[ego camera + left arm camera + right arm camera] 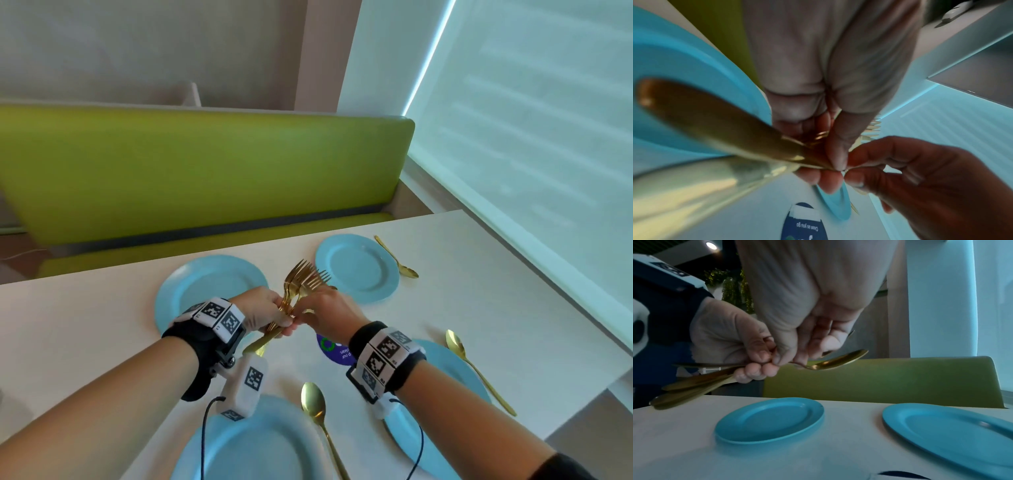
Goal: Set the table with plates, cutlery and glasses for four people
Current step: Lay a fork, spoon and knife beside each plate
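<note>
Above the middle of the white table (462, 274), my left hand (274, 318) grips a bunch of gold forks (305, 274) by their handles, tines pointing away. My right hand (315, 313) pinches one piece of the bunch at its neck, right against the left fingers. In the right wrist view that gold piece (838, 361) sticks out rightwards between thumb and finger, and the handles (690, 386) fan out to the left. Several blue plates lie on the table: far left (205, 284), far right (358, 267), near left (260, 445), near right (452, 387). No glasses are in view.
Gold spoons lie right of three plates: far right (397, 257), near right (476, 370), near left (318, 421). A round dark sticker (334, 351) marks the table's middle. A green bench (205, 171) runs behind the table. The table's right edge (582, 325) meets a blind-covered window.
</note>
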